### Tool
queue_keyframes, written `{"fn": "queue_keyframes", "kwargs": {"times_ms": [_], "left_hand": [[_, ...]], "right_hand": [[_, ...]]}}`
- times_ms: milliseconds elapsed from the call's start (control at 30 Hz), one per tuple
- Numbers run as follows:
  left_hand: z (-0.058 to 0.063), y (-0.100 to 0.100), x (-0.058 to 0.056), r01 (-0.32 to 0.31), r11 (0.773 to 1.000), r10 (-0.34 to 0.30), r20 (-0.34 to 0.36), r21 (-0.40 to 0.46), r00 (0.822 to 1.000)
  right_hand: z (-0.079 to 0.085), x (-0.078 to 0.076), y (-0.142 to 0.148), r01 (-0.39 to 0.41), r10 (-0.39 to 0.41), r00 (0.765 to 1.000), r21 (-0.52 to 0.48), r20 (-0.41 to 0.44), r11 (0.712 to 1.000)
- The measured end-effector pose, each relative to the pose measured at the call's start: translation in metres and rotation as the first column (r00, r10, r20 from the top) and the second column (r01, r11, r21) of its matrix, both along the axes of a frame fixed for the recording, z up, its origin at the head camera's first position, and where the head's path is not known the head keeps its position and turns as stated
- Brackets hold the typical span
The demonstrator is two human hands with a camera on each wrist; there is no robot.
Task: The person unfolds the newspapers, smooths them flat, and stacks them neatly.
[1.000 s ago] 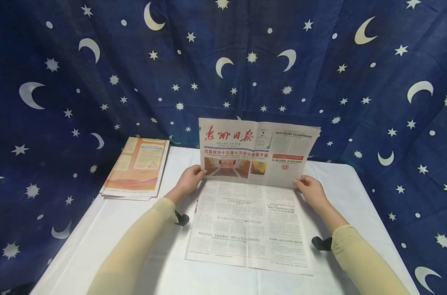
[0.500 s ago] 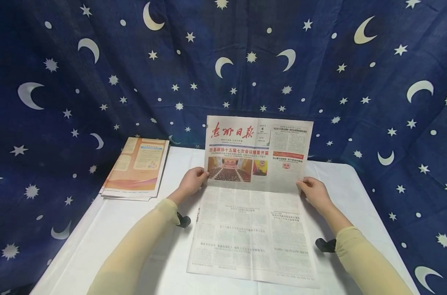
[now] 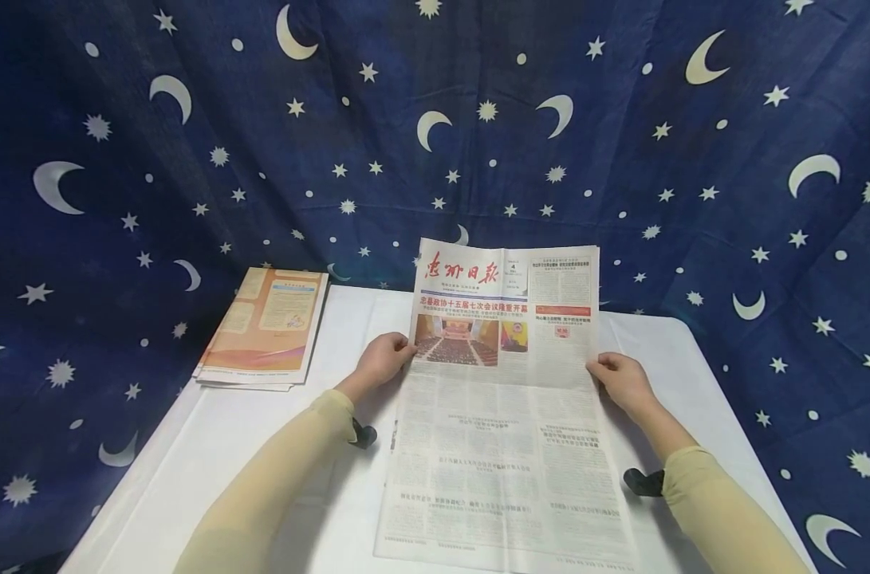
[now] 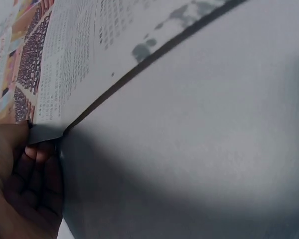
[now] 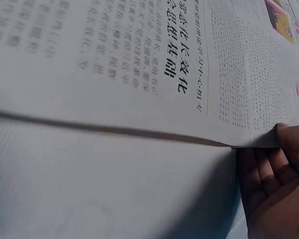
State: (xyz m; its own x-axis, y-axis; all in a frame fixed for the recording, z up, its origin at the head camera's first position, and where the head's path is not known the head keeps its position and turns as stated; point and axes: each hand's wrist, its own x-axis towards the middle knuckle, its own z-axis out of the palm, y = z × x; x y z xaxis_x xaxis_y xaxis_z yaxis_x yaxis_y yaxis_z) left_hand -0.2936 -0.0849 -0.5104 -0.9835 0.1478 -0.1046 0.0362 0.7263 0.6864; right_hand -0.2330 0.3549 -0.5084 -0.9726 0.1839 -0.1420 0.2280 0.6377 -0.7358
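A newspaper point(image 3: 470, 446) with a red masthead and a colour photo lies lengthwise before me, its upper part tilted up and its lower part stretching toward the near edge of the head view. My left hand point(image 3: 383, 360) pinches its left edge beside the photo. At the opposite edge, slightly lower, my right hand point(image 3: 624, 383) pinches the paper between thumb and fingers. In the left wrist view the thumb lies over the sheet point(image 4: 84, 59) with the fingers curled beneath. The right wrist view shows the same grip on the sheet point(image 5: 139, 74), thumb on top.
A stack of folded orange and white printed papers point(image 3: 265, 327) lies at the table's back left. The table has a white cloth point(image 3: 155, 478). Behind it hangs a dark blue curtain point(image 3: 377, 88) with moons and stars.
Both hands have moved the newspaper toward me and slightly right. Its upper part has leaned flatter, and its lower end now reaches past the bottom of the head view. The orange stack stays put.
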Motion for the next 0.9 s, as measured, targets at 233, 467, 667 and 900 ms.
{"fn": "queue_keyframes", "kwargs": {"times_ms": [233, 467, 667, 900], "left_hand": [[0.002, 0.011, 0.002, 0.033, 0.989, -0.034, -0.007, -0.146, 0.999], [0.0, 0.022, 0.007, 0.056, 0.964, -0.066, -0.028, -0.26, 0.997], [-0.001, 0.028, 0.008, 0.085, 0.937, -0.105, -0.039, -0.339, 0.994], [-0.002, 0.03, 0.009, 0.096, 0.924, -0.11, -0.018, -0.37, 0.994]], "right_hand": [[-0.002, 0.006, 0.008, 0.013, -0.015, 0.999, 0.064, 0.029, 0.998], [-0.003, 0.012, 0.021, -0.005, 0.0, 0.999, 0.11, 0.041, 0.994], [-0.003, 0.018, 0.029, -0.039, 0.035, 0.999, 0.144, 0.033, 0.989], [-0.005, 0.019, 0.032, -0.05, 0.044, 0.998, 0.148, 0.043, 0.988]]}}
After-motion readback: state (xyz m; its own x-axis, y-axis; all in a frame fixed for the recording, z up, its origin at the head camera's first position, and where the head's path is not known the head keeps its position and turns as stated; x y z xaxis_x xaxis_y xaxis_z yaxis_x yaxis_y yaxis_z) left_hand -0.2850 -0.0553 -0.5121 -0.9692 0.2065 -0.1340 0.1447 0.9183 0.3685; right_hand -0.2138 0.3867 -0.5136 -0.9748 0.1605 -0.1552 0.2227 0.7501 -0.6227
